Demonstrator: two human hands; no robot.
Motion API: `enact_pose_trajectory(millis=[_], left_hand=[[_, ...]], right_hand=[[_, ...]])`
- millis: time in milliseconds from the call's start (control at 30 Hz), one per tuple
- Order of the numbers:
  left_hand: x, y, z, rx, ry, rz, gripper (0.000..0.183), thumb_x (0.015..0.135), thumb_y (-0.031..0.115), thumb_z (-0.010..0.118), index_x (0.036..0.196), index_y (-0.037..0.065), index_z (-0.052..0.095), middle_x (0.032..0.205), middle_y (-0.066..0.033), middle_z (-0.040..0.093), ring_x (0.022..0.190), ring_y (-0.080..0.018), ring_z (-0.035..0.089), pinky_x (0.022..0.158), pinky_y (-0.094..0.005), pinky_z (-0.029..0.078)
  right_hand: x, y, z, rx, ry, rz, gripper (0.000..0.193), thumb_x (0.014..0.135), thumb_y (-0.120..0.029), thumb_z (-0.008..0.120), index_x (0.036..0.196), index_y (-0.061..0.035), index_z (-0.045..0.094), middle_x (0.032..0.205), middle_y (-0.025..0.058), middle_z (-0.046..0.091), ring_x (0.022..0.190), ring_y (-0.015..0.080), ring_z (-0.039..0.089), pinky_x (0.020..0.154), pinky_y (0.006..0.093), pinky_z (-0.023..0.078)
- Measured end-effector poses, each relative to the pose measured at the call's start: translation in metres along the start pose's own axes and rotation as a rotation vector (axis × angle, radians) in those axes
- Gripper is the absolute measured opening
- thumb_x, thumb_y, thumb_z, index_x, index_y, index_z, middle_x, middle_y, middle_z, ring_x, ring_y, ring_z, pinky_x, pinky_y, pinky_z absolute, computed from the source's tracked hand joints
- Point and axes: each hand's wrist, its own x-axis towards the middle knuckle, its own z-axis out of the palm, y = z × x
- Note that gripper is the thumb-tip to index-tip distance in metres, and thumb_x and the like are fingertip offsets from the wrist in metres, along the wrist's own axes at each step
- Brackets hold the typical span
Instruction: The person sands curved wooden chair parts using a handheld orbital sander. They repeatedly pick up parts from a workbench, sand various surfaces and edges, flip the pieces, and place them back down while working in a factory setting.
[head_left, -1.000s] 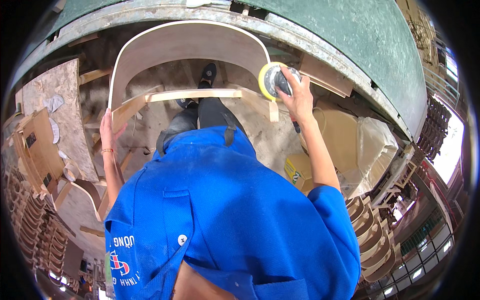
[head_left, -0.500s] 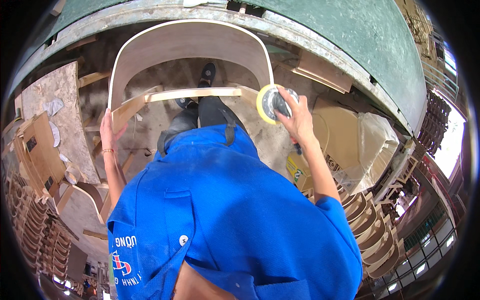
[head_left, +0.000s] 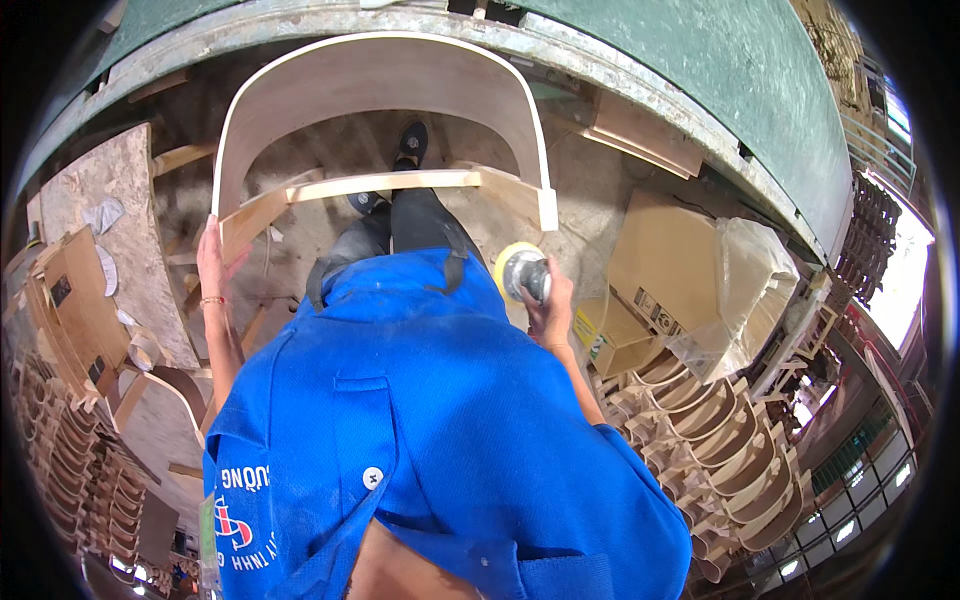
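A curved, pale bent-wood chair frame (head_left: 380, 85) stands before me, its U-shaped shell closed on my side by an angled wooden brace (head_left: 385, 187). My left hand (head_left: 213, 258) grips the frame's left end, the thumb on the inner side and partly blurred. In my right hand (head_left: 553, 305) is a round orbital sander (head_left: 522, 272) with a yellow pad rim and a grey-black body. The sander is apart from the wood, close to my shirt and below the frame's right end (head_left: 548, 208).
A green-topped workbench (head_left: 690, 90) runs along the far side. To the right are a cardboard box (head_left: 660, 255), clear plastic wrap (head_left: 760, 275) and stacked curved wooden parts (head_left: 730, 430). A dusty board (head_left: 115, 200) and more stacked parts (head_left: 85, 470) lie left.
My right hand has drawn the sander off the frame's right end, down toward my body. The frame has shifted slightly, while my left hand keeps its hold.
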Motion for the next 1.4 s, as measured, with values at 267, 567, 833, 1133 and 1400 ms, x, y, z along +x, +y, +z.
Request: enact_pose_trajectory(millis=[267,567,833,1133,1400], left_hand=[[-0.007,0.007,0.007,-0.021,0.009,0.029,0.061,0.086,0.061,0.054,0.120,0.010,0.057,0.103,-0.0085,0.064,0.079,-0.0217,0.067,0.066,-0.0297,0.055],[-0.002,0.007,0.004,-0.072,-0.010,-0.008,0.059,0.086,0.058,0.055,0.120,0.010,0.056,0.104,-0.0082,0.063,0.082,-0.0215,0.066,0.068,-0.0311,0.055],[-0.005,0.000,0.004,-0.115,0.026,0.005,0.052,0.090,0.049,0.056,0.128,0.014,0.052,0.111,-0.0074,0.060,0.086,-0.0223,0.065,0.069,-0.0321,0.055],[-0.015,0.014,0.013,-0.114,0.065,0.027,0.052,0.090,0.047,0.056,0.132,0.016,0.049,0.124,-0.0062,0.055,0.103,-0.0218,0.059,0.078,-0.0374,0.054],[-0.018,0.014,0.013,-0.118,0.092,-0.013,0.045,0.091,0.042,0.054,0.129,0.018,0.051,0.118,-0.0033,0.058,0.095,-0.0168,0.061,0.070,-0.0321,0.055]], right_hand=[[0.052,-0.036,-0.095,0.004,0.269,0.112,0.072,0.073,-0.015,0.073,0.139,-0.0161,0.045,0.103,0.0182,0.057,0.099,0.0303,0.056,0.089,0.0397,0.044],[0.101,-0.110,-0.087,-0.202,-0.051,-0.081,0.069,0.073,-0.019,0.073,0.135,-0.0341,0.048,0.109,0.0167,0.052,0.103,0.0348,0.057,0.088,0.0427,0.047],[0.092,-0.099,-0.100,-0.182,-0.088,-0.067,0.068,0.074,-0.020,0.072,0.136,-0.0326,0.047,0.112,0.0182,0.052,0.105,0.0363,0.056,0.089,0.0440,0.046],[0.148,-0.095,-0.091,-0.173,0.011,-0.138,0.070,0.074,-0.011,0.072,0.138,-0.0226,0.046,0.111,0.0165,0.055,0.106,0.0314,0.054,0.093,0.0393,0.043],[0.179,-0.099,-0.086,-0.324,-0.133,-0.342,0.077,0.070,-0.015,0.076,0.138,-0.0300,0.044,0.116,0.0172,0.047,0.103,0.0365,0.056,0.083,0.0440,0.050]])
